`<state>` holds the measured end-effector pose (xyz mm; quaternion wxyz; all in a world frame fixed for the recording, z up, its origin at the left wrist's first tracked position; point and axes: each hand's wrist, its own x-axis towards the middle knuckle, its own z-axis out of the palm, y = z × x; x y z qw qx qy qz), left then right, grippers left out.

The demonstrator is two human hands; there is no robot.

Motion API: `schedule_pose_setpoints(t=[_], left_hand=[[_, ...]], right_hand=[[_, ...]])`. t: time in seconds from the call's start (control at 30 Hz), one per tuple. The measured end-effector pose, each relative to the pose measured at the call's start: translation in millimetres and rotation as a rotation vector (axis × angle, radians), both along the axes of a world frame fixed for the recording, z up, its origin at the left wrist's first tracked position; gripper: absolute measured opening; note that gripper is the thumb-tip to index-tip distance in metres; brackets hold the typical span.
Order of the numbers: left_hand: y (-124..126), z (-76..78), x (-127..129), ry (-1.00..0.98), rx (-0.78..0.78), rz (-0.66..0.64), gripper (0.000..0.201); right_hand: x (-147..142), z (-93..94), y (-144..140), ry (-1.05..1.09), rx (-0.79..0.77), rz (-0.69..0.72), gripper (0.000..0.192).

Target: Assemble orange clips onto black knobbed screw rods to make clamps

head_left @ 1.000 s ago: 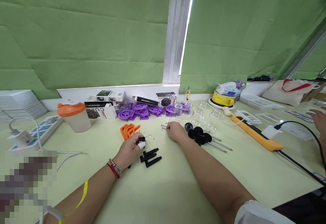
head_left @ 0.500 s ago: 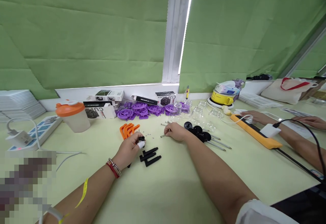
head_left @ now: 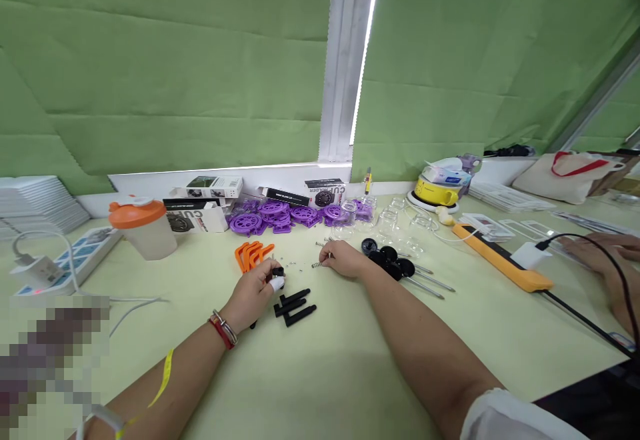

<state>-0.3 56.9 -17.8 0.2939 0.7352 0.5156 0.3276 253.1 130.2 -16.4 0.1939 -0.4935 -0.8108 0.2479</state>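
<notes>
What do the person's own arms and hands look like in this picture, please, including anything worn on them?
Both forearms are bare. The left hand has a red band and a metal bangle at the wrist and a white cot on one fingertip; a yellow strip hangs further up that arm. The right hand wears nothing, and a white sleeve covers the upper arm.

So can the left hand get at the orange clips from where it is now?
Probably yes. The left hand grips a small black part, and the orange clips lie just beyond its fingers on bare table, nothing between; it would have to free some fingers first.
</notes>
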Motion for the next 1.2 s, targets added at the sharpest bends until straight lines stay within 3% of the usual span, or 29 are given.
schedule_pose_setpoints(t=[0.47,0.87,1.03,1.2], left_hand=[[3,-7.8,-3,-0.008,0.011,-0.012,0.022],[1,-4.4,-3,-0.004,0.01,-0.005,0.022],[2,-4.0,-1,-0.003,0.018,-0.009,0.021],[0,-1.5,0,0.001,0.027,-0.012,0.021]], right_hand=[[-9,0.1,-4,0.014,0.026,0.034,0.013],[-8,-1.6,-3,0.056,-0.008,0.022,0.013],[-10,1.6,-5,0.188,-0.022,0.002,0.023],[-22,5.8,-8,0.433,-0.1,-0.022,0.018]])
